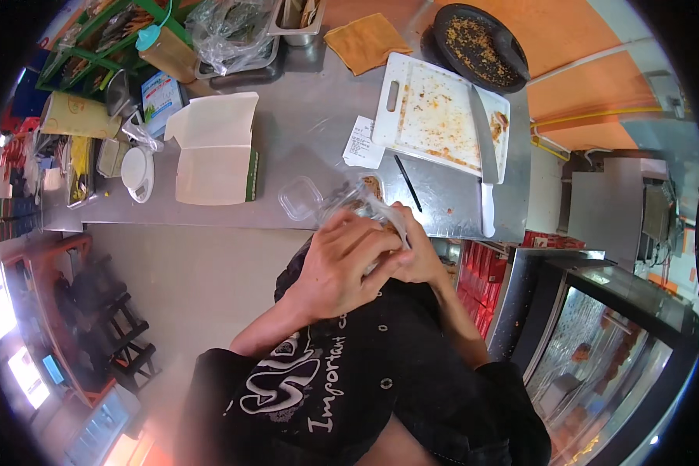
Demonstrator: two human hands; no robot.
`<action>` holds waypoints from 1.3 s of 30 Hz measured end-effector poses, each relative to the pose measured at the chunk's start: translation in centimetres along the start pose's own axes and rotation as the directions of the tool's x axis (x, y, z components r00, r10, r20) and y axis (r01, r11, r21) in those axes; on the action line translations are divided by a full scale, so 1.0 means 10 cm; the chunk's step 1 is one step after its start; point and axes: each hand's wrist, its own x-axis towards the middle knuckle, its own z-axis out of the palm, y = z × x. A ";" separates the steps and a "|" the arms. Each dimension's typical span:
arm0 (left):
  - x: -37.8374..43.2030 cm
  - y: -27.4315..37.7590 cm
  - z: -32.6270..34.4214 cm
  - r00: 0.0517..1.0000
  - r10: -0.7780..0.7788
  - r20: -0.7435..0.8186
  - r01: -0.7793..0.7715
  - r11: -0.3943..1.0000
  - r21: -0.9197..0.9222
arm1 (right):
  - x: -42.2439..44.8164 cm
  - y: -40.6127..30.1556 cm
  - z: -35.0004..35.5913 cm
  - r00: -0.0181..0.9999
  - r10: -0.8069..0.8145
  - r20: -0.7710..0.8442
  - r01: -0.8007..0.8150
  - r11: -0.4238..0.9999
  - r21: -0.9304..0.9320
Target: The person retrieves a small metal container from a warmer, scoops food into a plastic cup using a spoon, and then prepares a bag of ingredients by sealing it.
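Note:
Both hands meet over the front edge of the steel table, close to my body. Crumpled clear plastic, probably a bag (393,212), is gripped between my left hand (341,262) and my right hand (419,256). My left fingers curl over it from above, and my right hand closes around its other side. Its contents are mostly hidden by my fingers. Just beyond the plastic, a small clear container (382,179) with brown food (371,185) shows partly. A clear plastic lid (300,198) lies left of it.
An open paper food box (215,175) stands left. A white cutting board (437,116) with crumbs bears a large knife (484,145), handle toward the front edge. Near it lie a printed receipt (362,145), a black pen (408,183), an orange cloth (367,43) and a black pan (472,43).

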 end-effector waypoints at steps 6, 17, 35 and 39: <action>-0.46 -0.83 0.31 0.809 -0.561 -0.173 0.291 0.639 -0.712 | -0.09 -0.28 -0.25 0.965 0.044 -0.259 -0.108 0.965 -0.238; -0.80 -1.07 1.20 0.637 -0.194 0.746 0.771 0.124 -0.625 | -0.18 -0.47 -0.22 0.923 0.269 -0.273 -0.379 0.525 -0.762; -1.08 -1.02 1.70 0.580 -0.103 0.808 0.671 -0.502 -0.545 | -0.17 -0.63 -0.19 0.873 0.365 -0.325 -0.429 0.255 -0.867; -1.00 -0.97 1.63 0.579 -0.170 0.798 0.627 -0.533 -0.569 | -0.16 -0.61 -0.22 0.862 0.387 -0.328 -0.441 0.252 -0.862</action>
